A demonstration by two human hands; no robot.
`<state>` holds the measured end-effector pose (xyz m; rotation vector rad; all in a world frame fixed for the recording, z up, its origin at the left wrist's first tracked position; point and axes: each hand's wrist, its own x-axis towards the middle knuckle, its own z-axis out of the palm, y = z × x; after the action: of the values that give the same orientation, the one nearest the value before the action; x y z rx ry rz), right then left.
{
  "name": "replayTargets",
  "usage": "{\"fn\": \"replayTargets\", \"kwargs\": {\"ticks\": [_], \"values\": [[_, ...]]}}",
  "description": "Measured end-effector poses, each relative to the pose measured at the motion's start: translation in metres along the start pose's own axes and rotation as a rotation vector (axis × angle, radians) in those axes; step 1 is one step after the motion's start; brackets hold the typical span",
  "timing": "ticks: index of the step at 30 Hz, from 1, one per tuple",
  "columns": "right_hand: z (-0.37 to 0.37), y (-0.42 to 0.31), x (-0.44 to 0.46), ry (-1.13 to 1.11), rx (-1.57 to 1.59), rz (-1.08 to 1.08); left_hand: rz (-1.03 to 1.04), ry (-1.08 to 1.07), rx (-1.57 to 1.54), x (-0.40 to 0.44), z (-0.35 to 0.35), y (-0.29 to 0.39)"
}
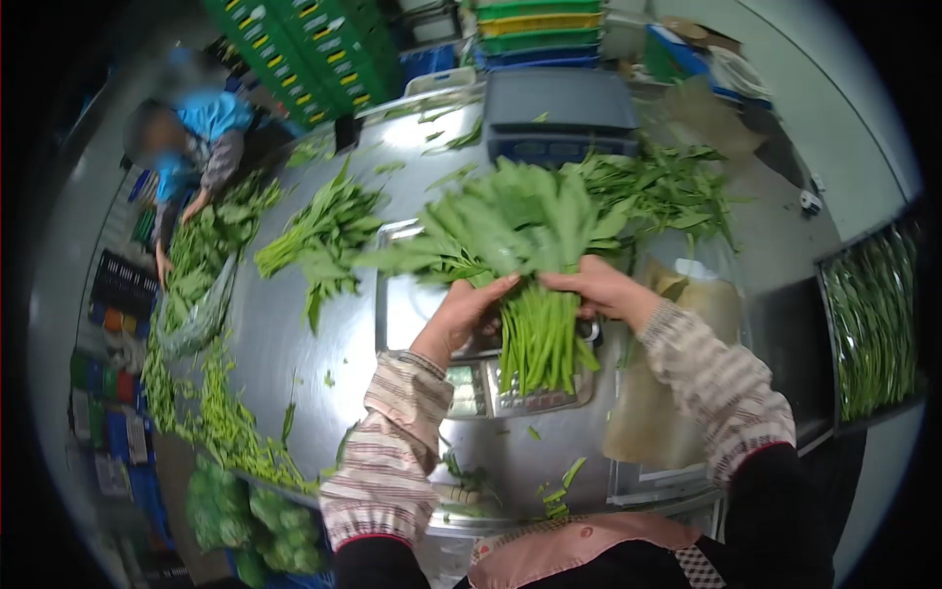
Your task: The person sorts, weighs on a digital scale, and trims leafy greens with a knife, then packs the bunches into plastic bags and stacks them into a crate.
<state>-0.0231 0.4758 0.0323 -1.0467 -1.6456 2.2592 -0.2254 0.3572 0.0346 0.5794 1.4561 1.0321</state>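
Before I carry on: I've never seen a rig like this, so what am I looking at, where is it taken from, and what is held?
There is no machine here, just a person's bare hands. The one picture comes from a camera on their head, looking forward and down. The left hand and right hand together hold a bunch of leafy greens, stems towards the wearer. Beneath it, on the metal table, is what looks like a scale. Loose greens lie around, and a dark blue-grey box stands at the far side. At left, a co-worker handles another heap.
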Motion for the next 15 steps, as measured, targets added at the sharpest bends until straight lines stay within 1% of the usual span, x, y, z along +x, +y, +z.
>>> {"fn": "replayTargets", "kwargs": {"ticks": [2,3,5,6,7,9,10,12,13,14,15], "values": [[-0.002,-0.005,0.013,-0.087,-0.038,0.056,-0.01,-0.008,0.014,0.014,0.018,0.003],[-0.006,-0.01,0.004,-0.129,-0.058,0.035,-0.033,-0.005,0.038,0.016,0.025,0.006],[-0.024,-0.021,-0.03,-0.18,-0.102,0.013,0.035,-0.067,0.042,-0.001,0.055,0.01],[-0.035,-0.026,-0.055,-0.185,-0.164,0.05,0.085,-0.127,0.098,-0.019,0.076,0.021],[-0.046,-0.033,-0.083,-0.154,-0.252,0.033,0.11,-0.2,0.162,-0.025,0.093,0.024],[-0.062,-0.043,-0.124,-0.125,-0.433,-0.015,0.449,-0.327,0.059,-0.023,0.134,0.015],[-0.084,-0.024,-0.129,-0.133,-0.484,-0.265,0.574,-0.321,0.204,-0.022,0.149,0.018],[-0.104,-0.029,-0.158,0.045,-0.885,-0.526,0.824,-0.284,0.499,-0.018,0.172,0.025],[-0.115,-0.029,-0.171,0.132,-1.083,-0.654,0.834,-0.362,0.383,-0.008,0.178,0.018],[-0.136,-0.006,-0.173,0.257,-1.072,-0.767,0.839,-0.438,0.268,0.016,0.181,-0.003],[-0.156,0.019,-0.171,0.361,-1.532,-0.938,0.84,-0.512,0.153,0.048,0.186,-0.036]]}}
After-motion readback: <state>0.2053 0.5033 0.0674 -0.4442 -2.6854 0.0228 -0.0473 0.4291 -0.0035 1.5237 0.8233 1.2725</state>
